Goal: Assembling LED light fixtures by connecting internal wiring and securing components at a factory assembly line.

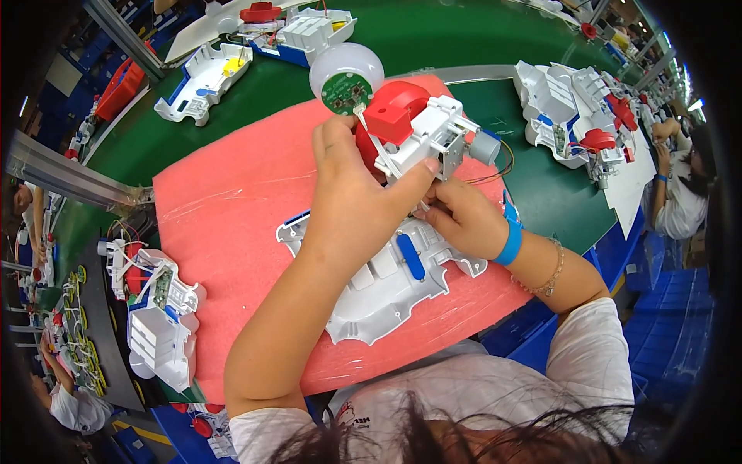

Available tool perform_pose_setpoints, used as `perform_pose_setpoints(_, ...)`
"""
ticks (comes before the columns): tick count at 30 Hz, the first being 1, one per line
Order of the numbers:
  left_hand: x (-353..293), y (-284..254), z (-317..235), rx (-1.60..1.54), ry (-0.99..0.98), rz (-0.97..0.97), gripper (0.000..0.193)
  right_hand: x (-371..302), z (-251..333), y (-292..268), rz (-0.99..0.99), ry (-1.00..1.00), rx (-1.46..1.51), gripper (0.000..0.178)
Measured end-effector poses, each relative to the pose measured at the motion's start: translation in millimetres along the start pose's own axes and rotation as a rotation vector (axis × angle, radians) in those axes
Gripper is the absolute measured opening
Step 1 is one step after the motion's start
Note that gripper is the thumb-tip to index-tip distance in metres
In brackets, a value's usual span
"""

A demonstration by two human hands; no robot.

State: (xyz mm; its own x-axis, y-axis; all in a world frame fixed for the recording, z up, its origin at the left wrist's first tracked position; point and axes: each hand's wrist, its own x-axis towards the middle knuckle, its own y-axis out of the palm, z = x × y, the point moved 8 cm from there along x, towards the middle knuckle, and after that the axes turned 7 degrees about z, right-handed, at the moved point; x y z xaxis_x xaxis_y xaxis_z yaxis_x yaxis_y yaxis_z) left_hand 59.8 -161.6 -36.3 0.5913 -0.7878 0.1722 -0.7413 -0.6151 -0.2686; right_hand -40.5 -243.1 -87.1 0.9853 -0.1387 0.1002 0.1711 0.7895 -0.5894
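My left hand (352, 189) grips a red-and-white motor assembly (423, 138), thumb along its lower edge. A silver cylindrical motor (485, 147) sticks out on its right, with thin coloured wires (504, 164) trailing beside it. At the fingertips of that hand is a white dome (346, 62) with a round green circuit board (345, 93), joined to a white cable. My right hand (470, 220) is closed, fingers pinched just under the assembly; what they hold is hidden. Below both hands lies an open white plastic shell (371, 305) with a blue strip (411, 257), partly covered by my left forearm.
A pink foam mat (224, 224) covers the green bench (131, 151) under my hands. Partly built shells stand at the left (166, 332), upper right (560, 112) and far side (205, 81). A metal post (77, 174) rises at left. Other people work on both sides.
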Motion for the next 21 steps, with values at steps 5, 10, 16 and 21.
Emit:
perform_pose_setpoints(5, 0, 1, 1, 0.014, 0.01, -0.001, 0.069, 3, 0, 2, 0.038, 0.007, -0.112, 0.016)
perform_pose_setpoints(10, 2, -2, 1, 0.075, 0.023, -0.021, 0.068, 3, 15, 0, 0.028, -0.078, -0.266, 0.016)
perform_pose_setpoints(16, 1, -3, -1, 0.115, 0.06, -0.033, 0.068, 3, 11, -1, 0.02, -0.107, -0.162, 0.016)
perform_pose_setpoints(21, 0, -3, -1, 0.103, 0.042, -0.029, 0.068, 3, 8, -1, 0.043, -0.118, -0.149, 0.016)
